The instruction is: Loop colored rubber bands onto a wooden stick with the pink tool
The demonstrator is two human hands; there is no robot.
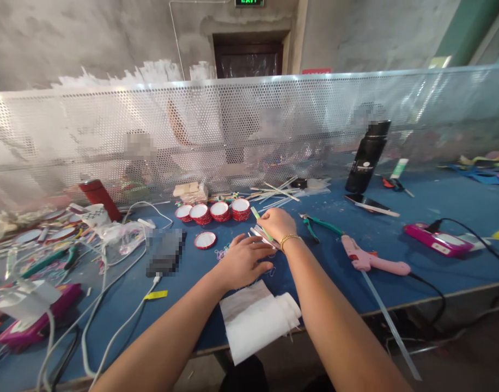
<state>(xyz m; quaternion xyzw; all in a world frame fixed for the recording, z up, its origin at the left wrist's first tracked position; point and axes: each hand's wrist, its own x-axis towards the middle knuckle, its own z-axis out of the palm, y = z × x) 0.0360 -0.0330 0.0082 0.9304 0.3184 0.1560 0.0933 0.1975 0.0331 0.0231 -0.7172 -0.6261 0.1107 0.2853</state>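
My right hand (277, 222), with a gold chain bracelet (289, 239) at its wrist, is closed in a pinch on a slim light-green strip (255, 212). Just below its fingers are several pale thin sticks (257, 232). My left hand (247, 258) lies palm down beside them, fingers stretched out, its fingertips near the sticks. Small coloured loops (220, 253) lie by its fingers. Nearer my body, a folded white cloth (255, 324) hangs partly over the table edge. Stacks of red-rimmed white discs (220, 211) stand beyond my hands, with a single disc (205, 240) in front.
To the right are green-handled pliers (321, 224), a pink glue gun (372, 261), a magenta power strip (439, 240) and a black bottle (367, 158). A phone (165, 253), white cables, a red bottle (100, 198) and clutter fill the left. A perforated metal screen (233, 130) borders the back.
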